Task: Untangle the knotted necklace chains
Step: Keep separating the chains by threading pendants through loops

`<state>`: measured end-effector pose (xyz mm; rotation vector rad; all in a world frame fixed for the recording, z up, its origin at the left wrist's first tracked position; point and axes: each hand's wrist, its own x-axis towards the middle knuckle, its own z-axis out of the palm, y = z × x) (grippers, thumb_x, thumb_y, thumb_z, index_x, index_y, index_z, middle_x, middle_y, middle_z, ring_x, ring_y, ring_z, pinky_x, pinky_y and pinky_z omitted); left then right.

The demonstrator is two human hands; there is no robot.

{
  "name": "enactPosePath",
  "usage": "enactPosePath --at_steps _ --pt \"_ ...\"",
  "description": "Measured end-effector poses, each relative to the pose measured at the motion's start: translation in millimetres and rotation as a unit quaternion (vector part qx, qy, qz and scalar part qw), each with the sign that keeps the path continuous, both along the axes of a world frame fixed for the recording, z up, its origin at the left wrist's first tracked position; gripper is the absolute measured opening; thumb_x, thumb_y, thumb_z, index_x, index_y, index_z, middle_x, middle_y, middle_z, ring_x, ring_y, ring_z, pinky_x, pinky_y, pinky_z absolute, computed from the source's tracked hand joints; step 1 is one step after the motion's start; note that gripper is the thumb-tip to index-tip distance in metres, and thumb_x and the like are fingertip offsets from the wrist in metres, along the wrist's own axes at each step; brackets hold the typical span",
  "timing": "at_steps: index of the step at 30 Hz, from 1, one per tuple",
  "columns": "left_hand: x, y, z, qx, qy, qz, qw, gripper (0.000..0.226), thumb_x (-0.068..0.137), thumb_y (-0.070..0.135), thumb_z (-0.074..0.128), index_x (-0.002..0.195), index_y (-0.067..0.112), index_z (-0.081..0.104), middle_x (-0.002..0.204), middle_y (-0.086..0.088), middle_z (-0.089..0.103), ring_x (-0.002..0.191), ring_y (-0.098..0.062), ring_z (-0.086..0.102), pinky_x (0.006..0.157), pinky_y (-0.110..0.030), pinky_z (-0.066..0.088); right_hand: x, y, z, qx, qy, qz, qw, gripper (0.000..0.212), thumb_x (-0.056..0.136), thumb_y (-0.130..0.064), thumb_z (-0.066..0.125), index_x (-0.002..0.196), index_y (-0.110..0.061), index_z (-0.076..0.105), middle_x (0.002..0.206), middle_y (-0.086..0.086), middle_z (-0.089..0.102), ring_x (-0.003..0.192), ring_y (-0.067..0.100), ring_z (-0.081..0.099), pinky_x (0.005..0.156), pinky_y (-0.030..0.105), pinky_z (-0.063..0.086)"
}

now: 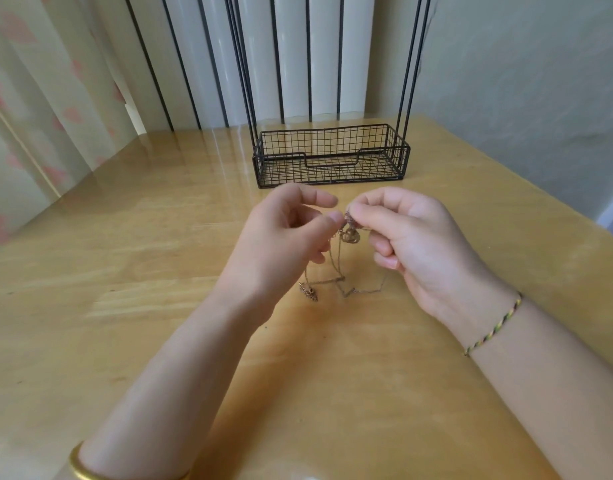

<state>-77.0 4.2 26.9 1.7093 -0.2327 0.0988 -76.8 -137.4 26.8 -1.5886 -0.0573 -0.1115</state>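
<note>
Gold-toned necklace chains (343, 284) bunch into a knot (349, 233) held up between both hands. The right hand (416, 240) pinches the knot's top with thumb and forefinger, its other fingers curled. The left hand (281, 237) sets its thumb tip against the knot from 9 o'clock, fingers curled, forefinger lifted. Loose strands hang to the wooden table (159, 271), where a pendant (308, 293) lies at 7 o'clock of the knot. A black wire basket (281, 154) stands at 12 o'clock. A braided thread bracelet (492, 327) circles the right wrist, a gold bangle (78, 467) the left forearm.
</note>
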Motion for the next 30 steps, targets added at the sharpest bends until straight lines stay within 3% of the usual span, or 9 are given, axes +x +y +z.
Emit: enactPosePath --at_steps 3,6,12,18,24,30 --pt "-0.2 -1.2 -0.9 0.072 -0.038 0.009 0.997 0.003 0.086 0.012 0.067 0.084 0.014 0.068 0.053 0.012 0.053 0.051 -0.004 0.044 0.051 -0.017 0.039 0.4 1.7 -2.0 -0.036 -0.034 -0.005 0.999 0.011 0.086 -0.011 0.063 0.075 -0.014 0.063 0.074 0.002 0.057 0.047 0.001 0.039 0.043 0.012 0.029" --pt "0.9 0.2 -1.5 0.102 -0.055 0.032 0.993 0.009 0.083 0.011 0.07 0.076 0.017 0.068 0.054 0.012 0.051 0.05 -0.003 0.043 0.05 -0.017 0.038 0.6 3.1 -3.7 -0.049 -0.057 -0.015 0.997 0.015 0.085 -0.008 0.063 0.072 -0.015 0.063 0.064 -0.009 0.055 0.045 -0.001 0.042 0.044 0.009 0.031" --pt "2.1 0.6 -2.6 0.158 -0.078 0.09 0.98 0.013 0.083 0.016 0.071 0.075 0.02 0.061 0.083 0.004 0.062 0.054 -0.002 0.052 0.045 -0.01 0.033 1.5 3.4 -4.5 -0.055 -0.019 -0.006 0.998 0.017 0.088 -0.013 0.061 0.072 -0.018 0.061 0.063 -0.011 0.054 0.042 -0.003 0.043 0.042 0.01 0.031" --pt "1.5 -1.7 -1.2 0.117 -0.091 0.077 0.986 0.012 0.087 0.01 0.065 0.08 0.018 0.06 0.073 0.008 0.059 0.062 -0.005 0.052 0.062 -0.019 0.043 -0.3 3.8 -1.4 -0.083 -0.004 0.002 0.997 0.021 0.088 -0.015 0.058 0.067 -0.018 0.057 0.042 -0.016 0.044 0.036 -0.001 0.038 0.04 0.01 0.027" --pt "-0.3 -2.8 2.1 0.066 -0.091 0.067 0.991 0.013 0.088 0.007 0.062 0.08 0.016 0.059 0.066 0.011 0.055 0.055 -0.002 0.048 0.056 -0.013 0.04 -3.0 3.1 3.0 -0.081 -0.029 0.028 0.996 0.014 0.084 -0.017 0.066 0.072 -0.016 0.059 0.039 -0.019 0.041 0.035 -0.001 0.041 0.036 0.007 0.028" --pt "-0.9 -1.6 2.9 0.038 -0.065 0.042 0.996 0.014 0.086 0.003 0.063 0.085 0.017 0.062 0.07 0.006 0.057 0.055 0.0 0.048 0.054 -0.012 0.041 -0.8 2.6 0.0 -0.073 -0.071 -0.016 0.995 0.017 0.081 -0.011 0.066 0.066 -0.018 0.062 0.047 -0.013 0.04 0.037 0.002 0.036 0.038 0.007 0.024"
